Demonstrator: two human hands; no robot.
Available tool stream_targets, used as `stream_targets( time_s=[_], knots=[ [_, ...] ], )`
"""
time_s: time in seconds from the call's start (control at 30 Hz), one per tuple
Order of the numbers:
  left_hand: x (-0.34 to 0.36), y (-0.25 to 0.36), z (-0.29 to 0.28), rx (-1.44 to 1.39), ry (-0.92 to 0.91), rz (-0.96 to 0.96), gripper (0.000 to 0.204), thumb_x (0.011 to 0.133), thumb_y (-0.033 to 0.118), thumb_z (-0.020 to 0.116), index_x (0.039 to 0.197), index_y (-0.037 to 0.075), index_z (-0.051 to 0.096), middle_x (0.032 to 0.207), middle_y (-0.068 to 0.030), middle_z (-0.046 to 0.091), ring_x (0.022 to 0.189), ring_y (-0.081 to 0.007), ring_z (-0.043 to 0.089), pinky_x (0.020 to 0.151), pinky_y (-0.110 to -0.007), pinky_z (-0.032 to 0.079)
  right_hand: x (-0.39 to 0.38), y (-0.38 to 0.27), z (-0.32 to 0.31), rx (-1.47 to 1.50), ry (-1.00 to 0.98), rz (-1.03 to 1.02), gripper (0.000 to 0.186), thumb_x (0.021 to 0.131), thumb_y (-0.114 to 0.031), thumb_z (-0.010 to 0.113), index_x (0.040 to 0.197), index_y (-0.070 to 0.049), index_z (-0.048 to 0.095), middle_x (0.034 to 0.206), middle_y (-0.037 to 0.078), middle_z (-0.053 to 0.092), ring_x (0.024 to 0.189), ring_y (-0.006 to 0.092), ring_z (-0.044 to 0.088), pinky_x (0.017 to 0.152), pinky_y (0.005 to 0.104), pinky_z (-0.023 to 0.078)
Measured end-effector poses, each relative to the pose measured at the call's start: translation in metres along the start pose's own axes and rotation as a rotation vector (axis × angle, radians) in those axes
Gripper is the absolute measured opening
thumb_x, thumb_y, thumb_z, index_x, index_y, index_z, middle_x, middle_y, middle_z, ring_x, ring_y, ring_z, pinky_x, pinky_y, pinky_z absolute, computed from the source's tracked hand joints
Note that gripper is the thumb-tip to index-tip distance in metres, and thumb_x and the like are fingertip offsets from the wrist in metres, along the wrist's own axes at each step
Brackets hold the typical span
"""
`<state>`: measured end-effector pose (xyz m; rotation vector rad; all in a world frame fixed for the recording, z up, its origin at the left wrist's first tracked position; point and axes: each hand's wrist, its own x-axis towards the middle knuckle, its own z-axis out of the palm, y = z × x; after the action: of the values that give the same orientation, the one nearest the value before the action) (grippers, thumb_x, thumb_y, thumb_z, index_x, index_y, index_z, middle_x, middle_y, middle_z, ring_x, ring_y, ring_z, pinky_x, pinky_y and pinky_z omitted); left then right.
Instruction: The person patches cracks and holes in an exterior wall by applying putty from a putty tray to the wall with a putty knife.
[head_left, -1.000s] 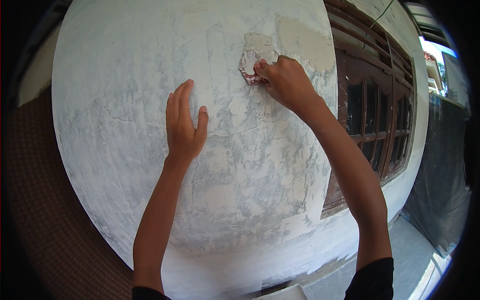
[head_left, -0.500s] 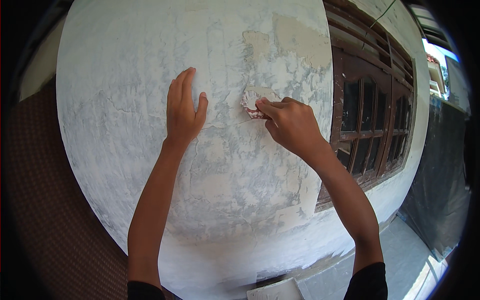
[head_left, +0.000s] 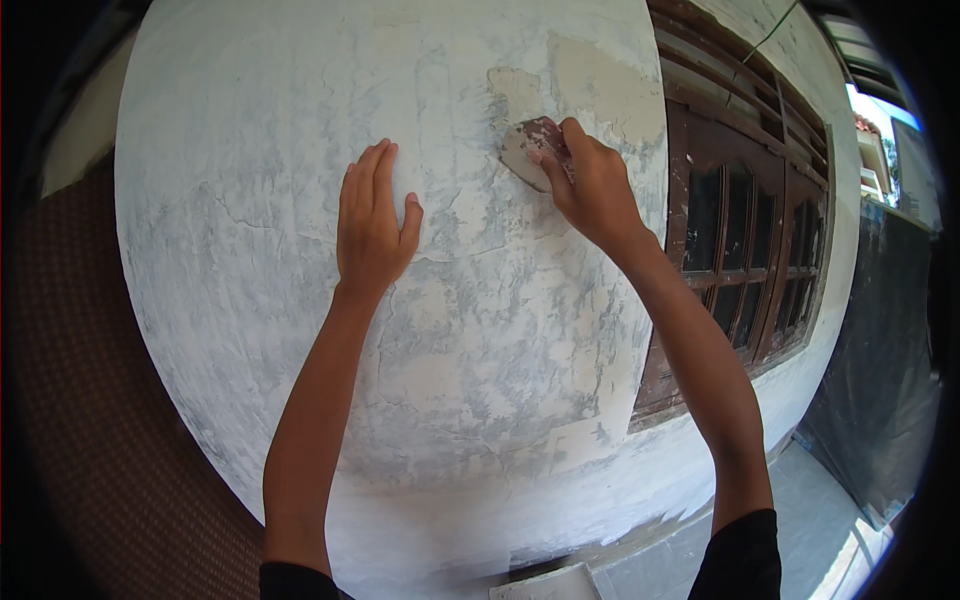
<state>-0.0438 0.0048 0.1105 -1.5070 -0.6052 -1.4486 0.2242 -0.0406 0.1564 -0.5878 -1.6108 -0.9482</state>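
Note:
My right hand point(head_left: 590, 185) grips a small flat spreader point(head_left: 525, 152), dark and smeared with pale putty, at the wall's upper right. Beige patches point(head_left: 600, 75) lie just above it on the rough white wall point(head_left: 250, 300), which has grey streaks and fine cracks. Left of the spreader, my left hand point(head_left: 378, 225) is open, fingers stretched upward, laid on or very near the wall surface; whether the palm touches it I cannot tell.
A brown wooden window point(head_left: 735, 230) with small dark panes borders the wall on the right, beside a dark hanging sheet point(head_left: 865, 370). A dark brown checked surface point(head_left: 90, 350) runs down the left. A grey ledge point(head_left: 545, 585) and floor point(head_left: 810, 510) show at the bottom.
My right hand first moved down with the spreader, then came back up toward the patches, with the spreader now turned. My left hand rose slightly, then stayed nearly in place.

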Motion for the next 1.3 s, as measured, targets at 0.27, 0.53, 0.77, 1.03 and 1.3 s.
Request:
stream_targets(
  time_s=[0.27, 0.53, 0.77, 1.03, 1.3],
  knots=[
    [0.001, 0.003, 0.002, 0.012, -0.009, 0.007, 0.06, 0.089, 0.009, 0.056, 0.147, 0.002, 0.04, 0.148, -0.0167, 0.046, 0.137, -0.0334, 0.044, 0.118, -0.049, 0.029, 0.079, 0.04, 0.015, 0.316, 0.152, 0.378, 0.044, 0.089, -0.037, 0.069, 0.104, 0.005, 0.065, 0.092, 0.022, 0.072, 0.086, 0.0341, 0.071, 0.081, 0.0403, 0.053],
    [0.0, 0.0, -0.003, 0.042, -0.042, 0.003, 0.061, 0.09, 0.01, 0.056, 0.148, 0.003, 0.039, 0.149, -0.0163, 0.044, 0.138, -0.0329, 0.042, 0.119, -0.048, 0.029, 0.102, 0.094, 0.01, 0.157, 0.184, 0.467, 0.05, 0.09, -0.045, 0.07, 0.107, 0.002, 0.066, 0.098, 0.017, 0.071, 0.087, 0.0243, 0.068, 0.08, 0.036, 0.052],
    [0.0, 0.002, 0.001, 0.068, -0.03, -0.008, 0.061, 0.091, 0.011, 0.056, 0.148, 0.002, 0.037, 0.149, -0.0165, 0.043, 0.138, -0.0336, 0.042, 0.119, -0.048, 0.028, 0.075, 0.148, -0.038, 0.228, 0.46, 0.626, 0.047, 0.088, -0.038, 0.07, 0.107, 0.005, 0.066, 0.102, 0.02, 0.072, 0.097, 0.0313, 0.07, 0.085, 0.0388, 0.053],
    [0.001, 0.005, 0.0, 0.078, -0.029, 0.002, 0.061, 0.089, 0.012, 0.058, 0.146, -0.001, 0.04, 0.147, -0.0183, 0.046, 0.136, -0.0334, 0.045, 0.118, -0.049, 0.031, 0.093, 0.047, 0.025, 0.2, 0.124, 0.258, 0.048, 0.091, -0.043, 0.069, 0.106, 0.003, 0.064, 0.087, 0.014, 0.069, 0.08, 0.0216, 0.063, 0.078, 0.0344, 0.05],
    [0.001, 0.008, -0.001, 0.095, -0.03, 0.017, 0.061, 0.089, 0.011, 0.058, 0.145, -0.002, 0.041, 0.147, -0.0184, 0.046, 0.136, -0.0333, 0.045, 0.118, -0.05, 0.031, 0.063, 0.171, -0.042, 0.148, 0.465, 0.772, 0.044, 0.088, -0.035, 0.07, 0.106, 0.006, 0.067, 0.1, 0.022, 0.072, 0.096, 0.0316, 0.071, 0.087, 0.0405, 0.053]
  ],
)
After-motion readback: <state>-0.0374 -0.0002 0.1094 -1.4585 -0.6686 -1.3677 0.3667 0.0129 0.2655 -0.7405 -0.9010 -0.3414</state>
